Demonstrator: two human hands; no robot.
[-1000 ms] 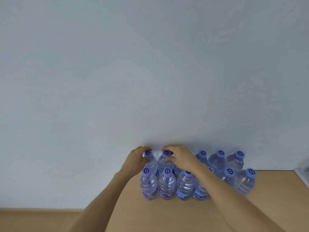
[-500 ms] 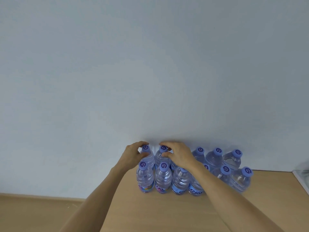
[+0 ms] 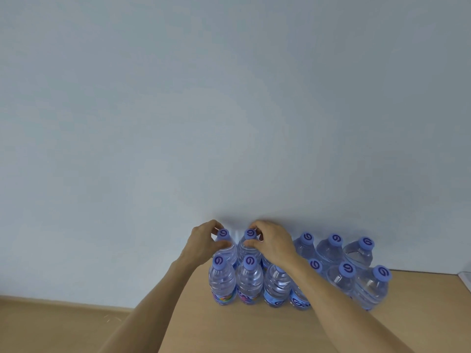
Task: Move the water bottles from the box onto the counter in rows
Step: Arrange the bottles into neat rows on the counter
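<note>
Purple-capped water bottles (image 3: 293, 271) stand in two rows on the counter (image 3: 76, 324), lower centre-right; left hand (image 3: 204, 247) and right hand (image 3: 274, 244) each pinch a back-row bottleneck, apparently seating them; release next.

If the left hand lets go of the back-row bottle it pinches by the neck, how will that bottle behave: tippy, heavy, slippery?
Probably steady: the back-left bottle stands upright, flanked by neighbouring bottles. It looks full of water, so likely heavy for its size. The left hand pinches just under the cap; the smooth plastic may be slick.
</note>
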